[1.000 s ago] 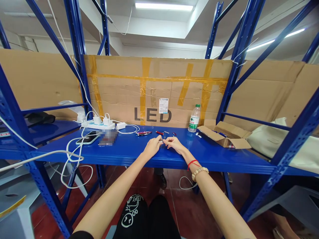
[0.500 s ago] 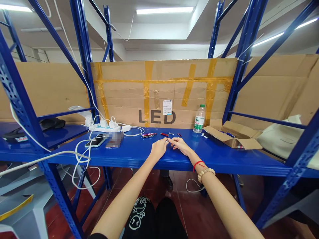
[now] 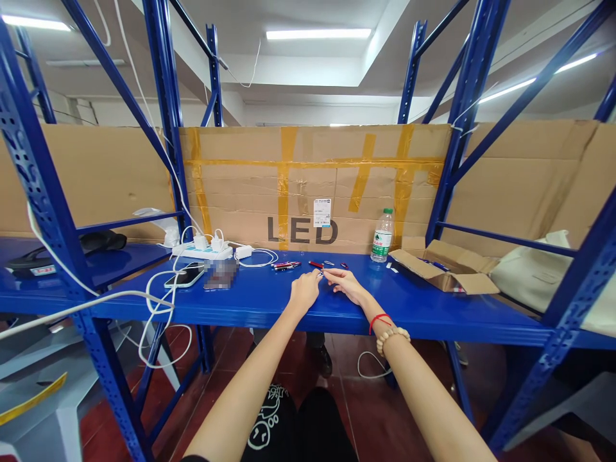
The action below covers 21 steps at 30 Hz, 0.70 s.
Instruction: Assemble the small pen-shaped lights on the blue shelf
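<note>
My left hand [image 3: 305, 292] and my right hand [image 3: 345, 285] meet over the middle of the blue table [image 3: 269, 301]. The fingers of both are pinched together around a tiny part [image 3: 321, 274] with a light, shiny look. Too small and too covered by fingertips, it cannot be named. Just beyond the hands lie a short red pen piece [image 3: 316, 264], a small slender part [image 3: 328, 262] and another small dark red part [image 3: 344, 265]. Several red and dark pens [image 3: 286, 265] lie together to the left of these.
A water bottle [image 3: 382, 237] stands at the back right, near an open cardboard box [image 3: 469, 282]. On the left are a power strip [image 3: 202, 251], a phone [image 3: 185, 276] and looping white cables [image 3: 168, 308]. Blue posts [image 3: 163, 77] frame the table; a cardboard wall [image 3: 231, 192] closes its back.
My view has tilted up slightly, shifting the scene a little lower. Both hands stay together at the same place over the table, with only a slight shift of the fingers.
</note>
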{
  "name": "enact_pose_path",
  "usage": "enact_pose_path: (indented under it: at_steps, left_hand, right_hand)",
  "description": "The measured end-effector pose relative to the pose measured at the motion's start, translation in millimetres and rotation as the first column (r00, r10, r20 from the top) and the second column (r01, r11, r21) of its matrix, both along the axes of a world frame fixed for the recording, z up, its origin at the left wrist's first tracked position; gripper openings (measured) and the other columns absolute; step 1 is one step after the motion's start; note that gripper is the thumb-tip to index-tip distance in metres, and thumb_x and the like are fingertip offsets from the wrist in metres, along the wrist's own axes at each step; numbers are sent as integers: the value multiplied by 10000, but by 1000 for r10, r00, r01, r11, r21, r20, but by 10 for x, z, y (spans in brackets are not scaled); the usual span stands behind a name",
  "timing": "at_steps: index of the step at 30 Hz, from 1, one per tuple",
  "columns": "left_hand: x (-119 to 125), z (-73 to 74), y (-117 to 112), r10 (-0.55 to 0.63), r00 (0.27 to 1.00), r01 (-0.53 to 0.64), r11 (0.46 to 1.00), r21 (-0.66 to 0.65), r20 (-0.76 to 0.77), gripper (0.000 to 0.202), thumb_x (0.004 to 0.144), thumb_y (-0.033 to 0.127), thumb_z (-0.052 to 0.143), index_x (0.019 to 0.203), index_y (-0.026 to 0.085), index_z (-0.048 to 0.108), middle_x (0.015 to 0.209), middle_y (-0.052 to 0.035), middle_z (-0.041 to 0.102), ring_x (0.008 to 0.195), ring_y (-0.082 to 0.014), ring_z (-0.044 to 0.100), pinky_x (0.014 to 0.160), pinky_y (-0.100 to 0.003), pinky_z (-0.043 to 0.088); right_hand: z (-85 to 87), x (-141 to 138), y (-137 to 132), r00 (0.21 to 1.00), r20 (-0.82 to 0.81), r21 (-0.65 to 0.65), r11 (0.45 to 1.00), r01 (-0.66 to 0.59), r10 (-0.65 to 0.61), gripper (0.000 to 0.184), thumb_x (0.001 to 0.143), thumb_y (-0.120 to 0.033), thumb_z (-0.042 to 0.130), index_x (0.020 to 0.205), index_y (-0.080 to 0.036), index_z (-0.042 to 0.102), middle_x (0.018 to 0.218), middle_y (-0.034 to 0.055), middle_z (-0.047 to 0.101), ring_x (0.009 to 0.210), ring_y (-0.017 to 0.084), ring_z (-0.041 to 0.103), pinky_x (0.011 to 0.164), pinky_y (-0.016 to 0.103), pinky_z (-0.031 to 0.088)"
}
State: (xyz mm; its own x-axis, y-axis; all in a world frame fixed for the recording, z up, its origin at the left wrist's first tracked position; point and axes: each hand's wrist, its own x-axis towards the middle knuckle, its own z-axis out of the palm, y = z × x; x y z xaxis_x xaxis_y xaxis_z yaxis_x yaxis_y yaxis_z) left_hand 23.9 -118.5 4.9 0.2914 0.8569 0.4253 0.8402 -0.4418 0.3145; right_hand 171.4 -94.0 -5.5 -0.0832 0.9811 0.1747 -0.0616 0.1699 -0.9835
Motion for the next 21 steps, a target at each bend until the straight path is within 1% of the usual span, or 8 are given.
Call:
enact_pose_path:
  at_steps: [6, 13, 17, 21]
  left_hand:
    - [6, -1, 10, -9, 1000, 9, 1000, -8, 24, 301, 918, 293, 240, 1069, 239, 495, 1075, -69, 610, 1023, -185, 543, 776, -287, 422]
    - [2, -40, 58, -15, 999, 15, 1000, -4, 36, 306, 917, 297, 244, 1076, 236, 498, 1067, -73, 617, 982, -192, 571, 763, -289, 428]
    - [-3, -48, 69, -25, 999, 25, 1000, 0, 46, 301, 915, 299, 250, 1064, 238, 504, 1080, -69, 617, 977, -194, 578, 765, -289, 428]
    - [-4, -36, 61, -32, 998, 34, 999, -33, 55, 326, 915, 323, 233, 1092, 244, 495, 1078, -80, 621, 979, -215, 581, 757, -311, 437]
  right_hand:
    - [-38, 13, 33, 1000, 21, 13, 1000, 0, 0, 306, 513, -356, 768, 735, -155, 702, 652, 22, 593, 593, 92, 505, 428, 177, 396]
    - [-54, 17, 58, 1000, 12, 21, 1000, -3, 2, 336, 506, -338, 775, 789, -172, 707, 677, 26, 611, 592, 92, 512, 428, 173, 404]
    - [-40, 10, 39, 1000, 4, 17, 1000, 4, -4, 328, 500, -332, 778, 772, -161, 708, 669, 26, 604, 595, 89, 507, 426, 169, 402]
    - [-32, 1, 22, 1000, 4, 15, 1000, 6, -6, 311, 502, -327, 777, 753, -157, 709, 648, 21, 593, 587, 87, 497, 427, 173, 403]
